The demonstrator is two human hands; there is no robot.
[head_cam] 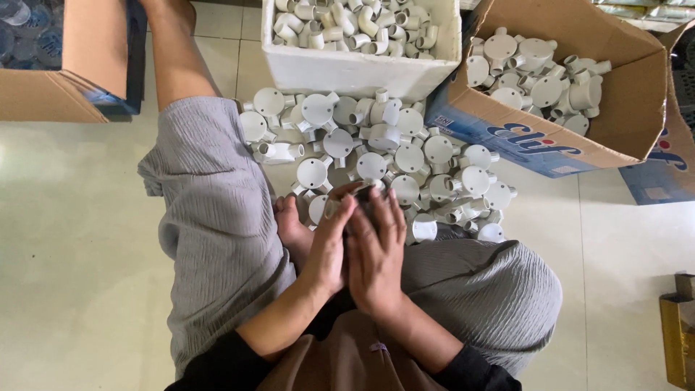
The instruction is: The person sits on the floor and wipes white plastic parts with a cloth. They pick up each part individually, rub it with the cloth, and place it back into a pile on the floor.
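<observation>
My left hand (pixel 329 246) and my right hand (pixel 376 250) are pressed close together over my lap, fingers curled around a small white plastic junction box (pixel 360 192) that is mostly hidden between them. Right in front of my hands lies a pile of white round junction boxes (pixel 384 152) with short pipe outlets, spread on the floor between my knees. My grey trouser legs frame the pile on the left and below.
A white foam box (pixel 362 69) of small white pipe elbows stands behind the pile. At the right, a cardboard box (pixel 630 108) holds more junction boxes. Another cardboard box (pixel 65 87) sits at the top left. A yellow object (pixel 677 340) is at the right edge.
</observation>
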